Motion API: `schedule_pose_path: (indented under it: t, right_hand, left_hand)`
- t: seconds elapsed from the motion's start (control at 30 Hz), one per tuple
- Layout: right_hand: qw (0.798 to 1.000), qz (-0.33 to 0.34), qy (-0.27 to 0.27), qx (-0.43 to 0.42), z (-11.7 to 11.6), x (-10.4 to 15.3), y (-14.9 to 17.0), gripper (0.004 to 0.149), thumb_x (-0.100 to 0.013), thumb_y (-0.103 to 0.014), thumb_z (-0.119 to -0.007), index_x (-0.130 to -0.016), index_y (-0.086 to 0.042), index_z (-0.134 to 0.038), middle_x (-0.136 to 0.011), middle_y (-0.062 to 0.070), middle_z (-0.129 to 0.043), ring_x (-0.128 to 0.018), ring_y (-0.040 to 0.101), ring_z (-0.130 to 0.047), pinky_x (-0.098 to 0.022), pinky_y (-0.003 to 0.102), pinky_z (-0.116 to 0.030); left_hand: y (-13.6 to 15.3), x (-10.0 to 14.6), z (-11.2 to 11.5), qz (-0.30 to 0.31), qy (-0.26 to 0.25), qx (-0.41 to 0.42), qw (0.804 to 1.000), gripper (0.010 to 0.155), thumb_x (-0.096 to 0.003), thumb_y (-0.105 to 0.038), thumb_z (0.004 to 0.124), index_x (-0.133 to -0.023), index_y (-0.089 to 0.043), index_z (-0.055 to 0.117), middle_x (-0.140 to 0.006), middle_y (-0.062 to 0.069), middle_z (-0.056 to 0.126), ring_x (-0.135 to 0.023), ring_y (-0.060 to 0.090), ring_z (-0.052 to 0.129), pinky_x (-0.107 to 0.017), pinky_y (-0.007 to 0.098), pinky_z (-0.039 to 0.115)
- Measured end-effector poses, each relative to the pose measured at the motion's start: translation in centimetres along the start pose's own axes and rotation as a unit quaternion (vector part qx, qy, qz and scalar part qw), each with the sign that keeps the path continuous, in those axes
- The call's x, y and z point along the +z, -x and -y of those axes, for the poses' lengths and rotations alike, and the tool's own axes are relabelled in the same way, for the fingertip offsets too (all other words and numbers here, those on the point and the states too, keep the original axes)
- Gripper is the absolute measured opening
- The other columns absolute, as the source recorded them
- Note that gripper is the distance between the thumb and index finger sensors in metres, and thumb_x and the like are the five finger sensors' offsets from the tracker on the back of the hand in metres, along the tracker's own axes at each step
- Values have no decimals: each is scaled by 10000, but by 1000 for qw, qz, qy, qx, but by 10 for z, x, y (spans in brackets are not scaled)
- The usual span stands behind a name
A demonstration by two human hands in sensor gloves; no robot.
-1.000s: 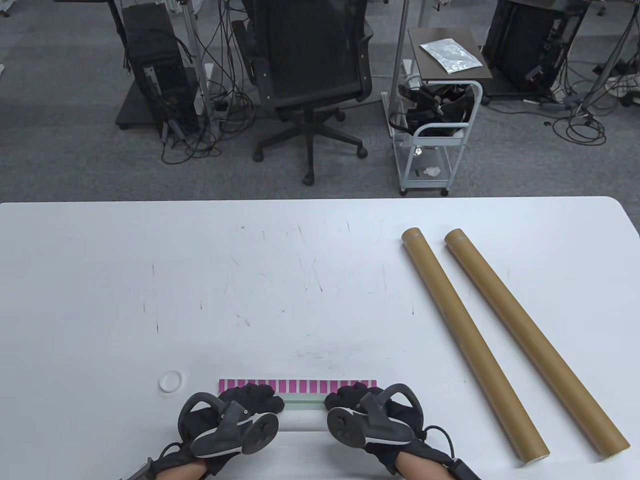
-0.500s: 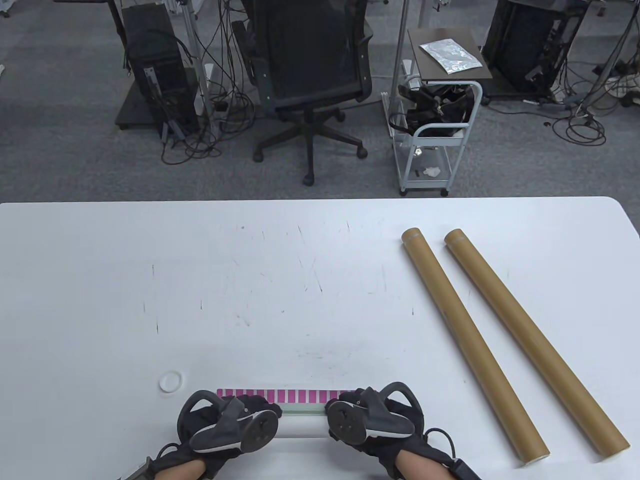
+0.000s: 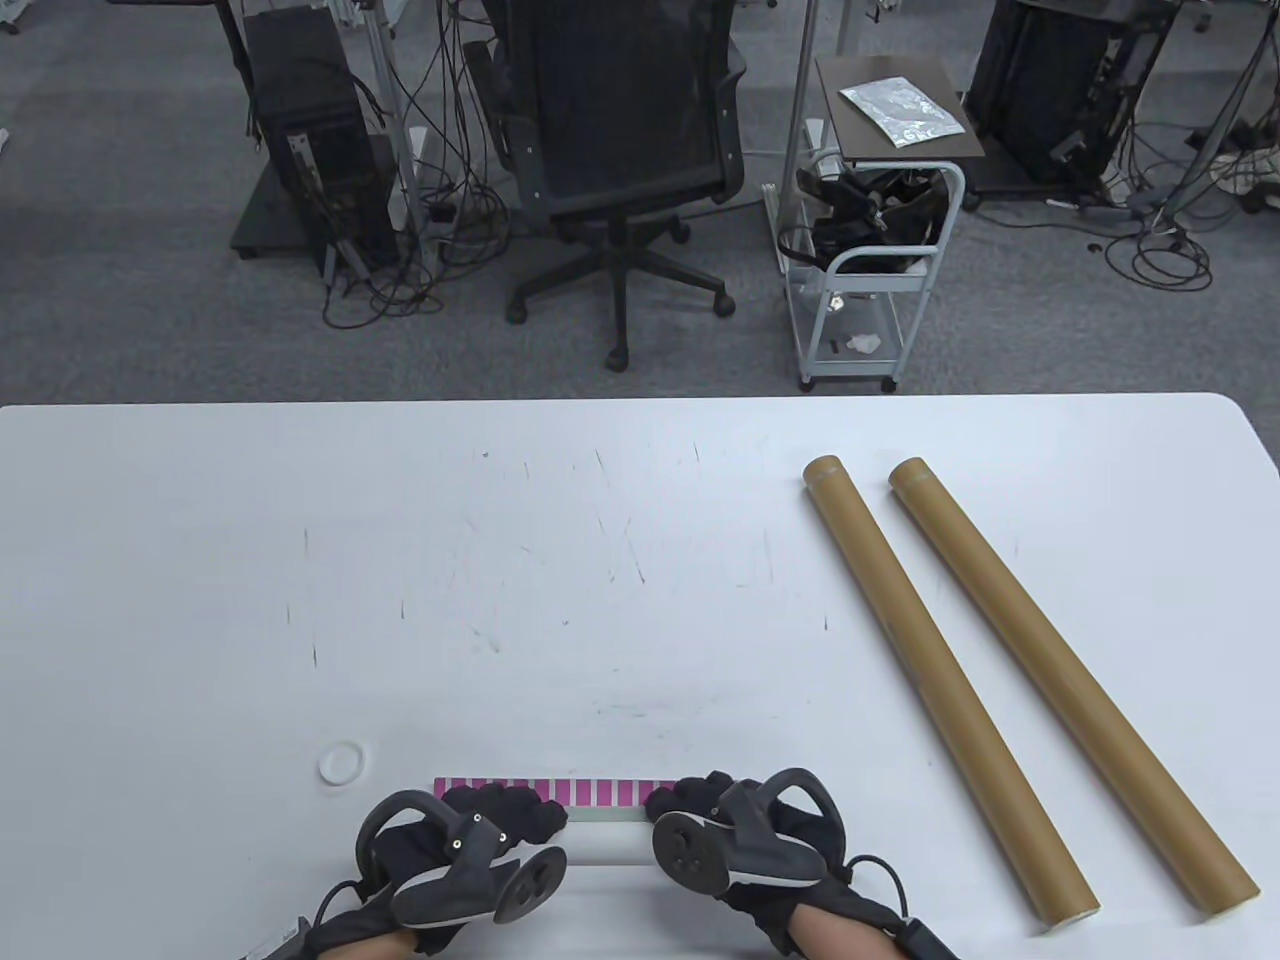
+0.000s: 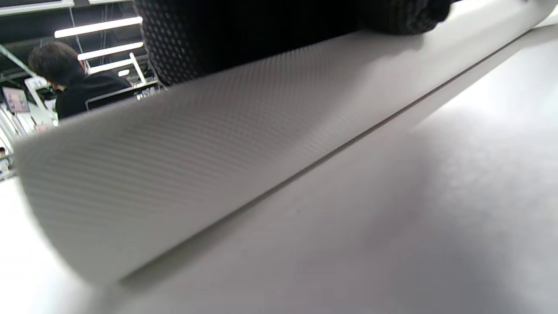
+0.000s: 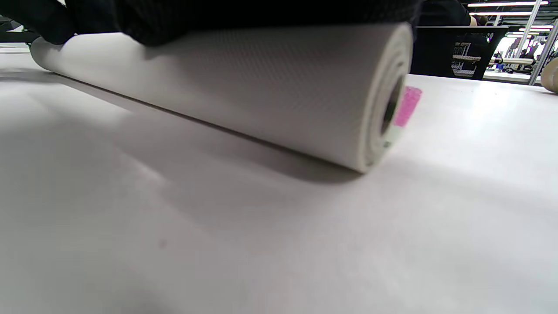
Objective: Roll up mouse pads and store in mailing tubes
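Pressing down on the rolled mouse pad (image 3: 605, 845) at the worktop's (image 3: 200, 560) near edge, the left hand (image 3: 455, 850) and right hand (image 3: 745, 835) are curling their fingers over the roll's 2 ends. Its pink striped edge (image 3: 590, 792) is showing just beyond the fingers. Left of the roll a white ring (image 3: 341, 763) is lying. Farther right, 2 cardboard mailing tubes (image 3: 940, 690) are lying side by side, apart.

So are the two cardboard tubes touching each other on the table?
No, the left tube and the right tube lie side by side with a strip of bare table between them.
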State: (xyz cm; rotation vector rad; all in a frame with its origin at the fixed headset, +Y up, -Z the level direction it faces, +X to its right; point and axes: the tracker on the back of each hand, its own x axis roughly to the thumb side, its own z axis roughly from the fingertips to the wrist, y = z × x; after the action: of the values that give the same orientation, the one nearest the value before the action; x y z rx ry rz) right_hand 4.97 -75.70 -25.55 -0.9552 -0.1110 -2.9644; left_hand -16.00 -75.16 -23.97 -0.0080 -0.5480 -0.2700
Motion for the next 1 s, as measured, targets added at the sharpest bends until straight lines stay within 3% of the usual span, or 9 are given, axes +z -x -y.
schedule_pose_path:
  t: [0.13, 0.33, 0.4, 0.5, 0.63, 0.83, 1.0]
  right_hand:
    - [999, 12, -34, -34, 1, -1, 1, 508, -465, -357, -678, -942, -197, -745, -864, 60, -847, -670, 268, -896, -540, 415, -786]
    - [1000, 22, -9, -1, 5, 3, -4, 518, -464, -362, -694, -951, -190, -740, -879, 69, -837, -699, 280, -880, -560, 432, -768]
    - [999, 23, 17, 20, 10, 6, -6, 511, -447, -400, -717, -922, -217, -757, -848, 45, -847, -657, 248, -897, -509, 374, -799]
    - [999, 23, 3, 27, 7, 5, -8, 525, -429, -409, -758, -917, -218, -746, -839, 42, -842, -647, 252, -889, -490, 366, -805]
    - [1000, 11, 3, 18, 4, 2, -5, 498, -446, -363, -730, -921, -215, -742, -849, 48, -838, -657, 261, -885, -510, 387, -798]
    - [1000, 2, 3, 18, 0, 1, -1, 509, -485, -348, -644, -965, -195, -718, -897, 66, -822, -712, 275, -877, -560, 421, -774]
    - [999, 8, -26, -41, 1, 1, 1, 501, -475, -336, -668, -948, -187, -744, -875, 72, -842, -692, 284, -885, -554, 436, -773]
  left_hand:
    - [4, 0, -2, 19, 26, 41, 999, 472, -395, -460, 700, -853, -371, 768, -805, -98, 920, -697, 126, 993, -540, 283, 868]
    - [1, 1, -2, 18, 14, 16, 1000, 476, -390, -462, 693, -849, -370, 775, -790, -103, 934, -671, 116, 1010, -506, 265, 884]
    - [3, 0, -1, 16, 17, 27, 999, 477, -394, -462, 685, -855, -375, 768, -796, -101, 929, -674, 119, 1005, -503, 260, 882]
    - [5, 0, 1, 15, 20, 38, 999, 477, -403, -456, 678, -867, -378, 754, -820, -95, 909, -690, 131, 993, -505, 260, 880]
    - [0, 6, -4, 19, -32, 13, 999, 500, -379, -501, 737, -868, -391, 728, -853, -109, 865, -726, 125, 964, -548, 272, 859]
    - [-3, 0, -2, 5, -2, 6, 1000, 501, -396, -445, 728, -890, -361, 726, -865, -88, 877, -751, 143, 969, -562, 285, 863]
    - [2, 1, -4, 30, 31, 41, 998, 499, -379, -465, 725, -865, -358, 764, -809, -88, 923, -681, 123, 1006, -509, 262, 886]
